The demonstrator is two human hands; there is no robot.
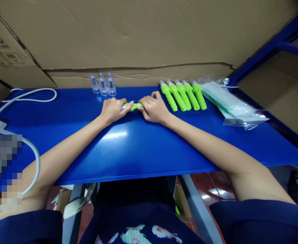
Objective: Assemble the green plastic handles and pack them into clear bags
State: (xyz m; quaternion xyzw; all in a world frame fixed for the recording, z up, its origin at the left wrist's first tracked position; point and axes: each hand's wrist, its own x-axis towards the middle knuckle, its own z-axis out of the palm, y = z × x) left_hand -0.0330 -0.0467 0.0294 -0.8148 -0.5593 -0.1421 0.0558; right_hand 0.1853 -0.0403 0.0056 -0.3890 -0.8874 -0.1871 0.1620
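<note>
Both my hands hold one green ribbed handle with a clear end (134, 107) just above the blue table. My left hand (114, 110) is closed round its clear end, thumb along the green part. The fingers of my right hand (154, 107) wrap the other end and hide most of it. Beyond my left hand stand several clear plastic tubes (103, 84). To the right of my right hand, several more green handles with clear tips (182, 96) lie side by side in a row.
A plastic bag with white and green contents (230, 101) lies at the right of the blue table (138, 145). A white cable (34, 91) loops at the left, near a partly blurred device. Cardboard (128, 34) walls the back; a blue metal frame (271, 47) rises at right.
</note>
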